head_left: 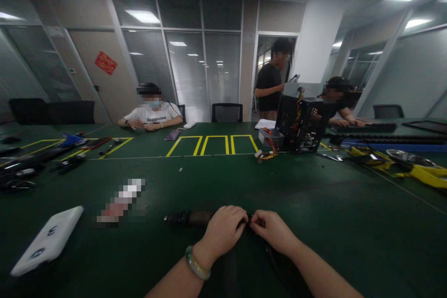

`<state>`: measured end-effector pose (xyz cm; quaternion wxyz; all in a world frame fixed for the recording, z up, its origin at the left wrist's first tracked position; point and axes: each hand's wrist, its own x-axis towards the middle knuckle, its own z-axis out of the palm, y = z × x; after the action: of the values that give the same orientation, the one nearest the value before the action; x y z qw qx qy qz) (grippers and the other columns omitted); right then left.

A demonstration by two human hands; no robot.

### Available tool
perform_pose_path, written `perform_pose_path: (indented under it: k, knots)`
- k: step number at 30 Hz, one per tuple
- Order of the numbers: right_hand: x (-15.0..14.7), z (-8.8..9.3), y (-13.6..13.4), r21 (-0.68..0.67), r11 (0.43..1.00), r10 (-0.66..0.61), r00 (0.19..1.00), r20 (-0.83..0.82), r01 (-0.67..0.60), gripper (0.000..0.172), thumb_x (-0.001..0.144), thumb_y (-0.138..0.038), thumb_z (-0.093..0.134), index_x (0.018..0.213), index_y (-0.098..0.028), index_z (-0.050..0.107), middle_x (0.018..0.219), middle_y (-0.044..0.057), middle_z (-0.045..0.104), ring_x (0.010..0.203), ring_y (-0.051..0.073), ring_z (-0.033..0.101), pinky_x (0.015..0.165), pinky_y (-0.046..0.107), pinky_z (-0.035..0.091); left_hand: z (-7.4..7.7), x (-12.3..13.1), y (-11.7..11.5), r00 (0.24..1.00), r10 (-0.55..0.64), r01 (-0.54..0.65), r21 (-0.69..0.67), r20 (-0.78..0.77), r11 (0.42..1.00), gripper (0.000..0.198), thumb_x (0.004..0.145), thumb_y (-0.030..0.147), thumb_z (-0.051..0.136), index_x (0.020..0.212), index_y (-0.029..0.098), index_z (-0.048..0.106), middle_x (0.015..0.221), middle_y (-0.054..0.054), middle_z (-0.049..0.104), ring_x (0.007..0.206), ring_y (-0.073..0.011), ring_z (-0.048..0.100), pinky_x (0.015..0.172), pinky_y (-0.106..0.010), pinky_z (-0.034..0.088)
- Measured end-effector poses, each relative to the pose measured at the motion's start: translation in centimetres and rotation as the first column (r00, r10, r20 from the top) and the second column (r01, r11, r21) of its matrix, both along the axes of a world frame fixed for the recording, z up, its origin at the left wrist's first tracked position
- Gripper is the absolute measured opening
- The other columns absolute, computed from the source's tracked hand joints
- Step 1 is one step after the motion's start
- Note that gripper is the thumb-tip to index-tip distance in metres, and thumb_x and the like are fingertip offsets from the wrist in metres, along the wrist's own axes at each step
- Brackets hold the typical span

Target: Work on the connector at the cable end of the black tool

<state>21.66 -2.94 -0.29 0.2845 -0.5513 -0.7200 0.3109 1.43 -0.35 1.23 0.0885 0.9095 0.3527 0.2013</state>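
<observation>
A dark, long cylindrical tool (199,218), which looks like an electric screwdriver, lies level just above or on the green table with its narrow tip pointing left. My left hand (225,228), with a bangle on its wrist, is closed around the tool's right end. Beside it, almost touching, my right hand (274,230) pinches a small dark part at that same end, probably the cord end. A black cord (270,256) hangs from below my right hand toward me. The pinched part is mostly hidden by my fingers.
A white box-shaped device (49,240) and a blurred-out strip (122,200) lie to the left. Ahead stands an open black computer case (300,123) with loose wires (267,151). Yellow parts (401,165) lie right, dark tools (70,160) left. Three people are around the table (209,181).
</observation>
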Motion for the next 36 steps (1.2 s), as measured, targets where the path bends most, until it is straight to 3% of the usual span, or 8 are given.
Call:
perform_pose_path:
  k: [36]
  knots:
    - [-0.04, -0.36, 0.17, 0.001, 1.000, -0.007, 1.000, -0.013, 0.007, 0.009, 0.084, -0.022, 0.059, 0.081, -0.019, 0.067, 0.071, -0.002, 0.067, 0.065, 0.013, 0.058, 0.057, 0.021, 0.037, -0.18, -0.10, 0.13, 0.998, -0.019, 0.022, -0.043, 0.064, 0.999, 0.017, 0.086, 0.014, 0.058, 0.100, 0.024, 0.060, 0.109, 0.001, 0.064, 0.103, -0.0189, 0.056, 0.091, -0.034, 0.040]
